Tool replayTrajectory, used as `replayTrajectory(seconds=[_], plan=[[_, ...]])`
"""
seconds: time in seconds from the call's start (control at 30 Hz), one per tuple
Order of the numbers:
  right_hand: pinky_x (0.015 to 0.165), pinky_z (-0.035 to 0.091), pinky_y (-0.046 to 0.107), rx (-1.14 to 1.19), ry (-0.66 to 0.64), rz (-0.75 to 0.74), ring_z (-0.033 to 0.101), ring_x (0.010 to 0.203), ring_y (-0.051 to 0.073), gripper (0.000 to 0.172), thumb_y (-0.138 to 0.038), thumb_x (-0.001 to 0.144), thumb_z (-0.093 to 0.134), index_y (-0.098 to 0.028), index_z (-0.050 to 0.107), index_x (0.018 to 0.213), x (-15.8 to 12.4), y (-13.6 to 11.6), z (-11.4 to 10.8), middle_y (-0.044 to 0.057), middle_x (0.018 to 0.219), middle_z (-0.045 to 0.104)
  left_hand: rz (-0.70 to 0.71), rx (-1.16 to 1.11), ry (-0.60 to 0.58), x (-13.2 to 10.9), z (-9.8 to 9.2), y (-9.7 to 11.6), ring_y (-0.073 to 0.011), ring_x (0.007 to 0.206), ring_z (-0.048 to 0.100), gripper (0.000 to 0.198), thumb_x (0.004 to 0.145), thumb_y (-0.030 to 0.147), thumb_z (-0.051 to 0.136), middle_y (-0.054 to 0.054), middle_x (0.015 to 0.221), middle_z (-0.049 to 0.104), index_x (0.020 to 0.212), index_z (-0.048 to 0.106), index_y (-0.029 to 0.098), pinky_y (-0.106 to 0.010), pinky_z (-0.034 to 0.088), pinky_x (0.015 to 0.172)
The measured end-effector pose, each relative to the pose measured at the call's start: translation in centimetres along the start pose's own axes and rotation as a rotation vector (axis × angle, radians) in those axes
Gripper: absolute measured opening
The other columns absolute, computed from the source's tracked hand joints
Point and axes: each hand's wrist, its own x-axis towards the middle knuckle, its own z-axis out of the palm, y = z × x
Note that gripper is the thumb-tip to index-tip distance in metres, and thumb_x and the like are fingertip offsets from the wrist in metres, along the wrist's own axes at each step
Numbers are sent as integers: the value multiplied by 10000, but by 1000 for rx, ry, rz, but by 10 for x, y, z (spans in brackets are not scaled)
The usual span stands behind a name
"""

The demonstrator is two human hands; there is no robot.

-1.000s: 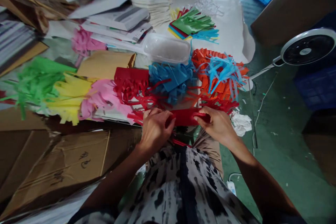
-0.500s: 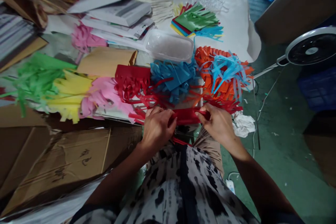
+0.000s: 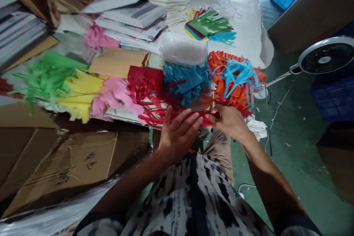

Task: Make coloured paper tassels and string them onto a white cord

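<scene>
At the table (image 3: 250, 38) edge, right hand (image 3: 231, 121) pinches red paper (image 3: 207, 120), left hand (image 3: 179, 132) lies fingers-spread over it, so uneven pressing could totally crease it.

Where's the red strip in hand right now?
In the head view, the red strip is just right of centre, below the blue fringe, pinched in the right hand, with the left hand open over it.

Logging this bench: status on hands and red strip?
Left hand open, spread over red strip. Right hand pinching it. Red fringe bunched on the table beyond.
</scene>
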Motion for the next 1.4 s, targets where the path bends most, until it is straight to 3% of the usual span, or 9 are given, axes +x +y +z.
replayTrajectory(seconds=[0.2, 0.4, 0.6, 0.83, 0.97, 1.1, 1.17, 1.27, 1.4], plan=[[656, 354, 336, -72, 83, -38, 698, 773, 253, 268, -442, 1017, 590, -223, 742, 987, -1, 1, 6, 72, 829, 777, 1, -32, -167, -14, 17, 8, -283, 1420, 596, 456, 1060, 434, 590, -87, 1472, 671, 1469, 614, 233, -661, -142, 1325], [954, 379, 439, -218, 608, -197, 676, 1117, 302, 261, -283, 1047, 532, -164, 722, 1181, -34, -3, 28, 149, 1215, 768, -23, -25, -220, -23, 18, 9, -301, 1497, 514, 497, 1062, 466, 572, -86, 1575, 571, 1522, 564, 278, -706, -201, 1279], [1012, 377, 415, -134, 510, -481, 679, 1147, 237, 359, -174, 1007, 566, -242, 729, 1319, -63, 5, 54, 67, 1294, 775, 0, -52, -190, -25, 18, 3, -326, 1463, 551, 469, 1033, 423, 640, -106, 1541, 610, 1479, 606, 282, -769, -124, 1269], [1076, 343, 468, -93, 415, -471, 684, 1132, 231, 368, -182, 1027, 559, -294, 731, 1332, -56, 15, 43, 47, 1311, 771, -71, -29, -109, -44, -46, -63, -292, 1288, 684, 151, 992, 265, 684, -35, 1250, 792, 1073, 801, 317, -724, 173, 1299], [1098, 317, 468, -96, 412, -511, 694, 1080, 215, 315, -187, 1050, 564, -309, 753, 1271, -49, 17, 37, 20, 1235, 797, -287, 167, 138, -42, -77, -70, -322, 1274, 655, 126, 935, 254, 737, -41, 1195, 790, 812, 760, 265, -719, 237, 1266], [1083, 310, 450, -157, 416, -543, 692, 1038, 206, 310, -138, 1055, 532, -270, 764, 1212, -45, 16, 39, 30, 1214, 803, -114, -12, 91, -22, -47, -33, -245, 1141, 694, 120, 952, 241, 713, -46, 1155, 792, 1039, 790, 273, -473, 541, 1088], [1049, 316, 437, -175, 438, -538, 686, 1024, 206, 295, -124, 1051, 525, -237, 762, 1186, -45, 14, 39, 40, 1180, 810, 66, -94, -30, -10, -17, -14, -217, 1146, 700, 196, 993, 232, 668, -44, 1200, 791, 1152, 780, 259, -385, 571, 1040], [1009, 313, 435, -176, 449, -489, 672, 1000, 214, 238, -160, 1059, 529, -190, 755, 1127, -49, 7, 37, 64, 1107, 815, 91, -48, -90, 1, 20, 0, -227, 1103, 708, 213, 1023, 226, 628, -88, 1205, 787, 1174, 769, 176, -386, 575, 1018], [995, 308, 450, -114, 424, -429, 658, 1038, 240, 228, -251, 1073, 523, -186, 740, 1096, -59, -5, 32, 87, 1116, 801, 49, 24, -118, -1, 32, -2, -247, 1042, 696, 190, 1005, 182, 631, -100, 1148, 788, 1139, 763, 150, -403, 577, 948]])
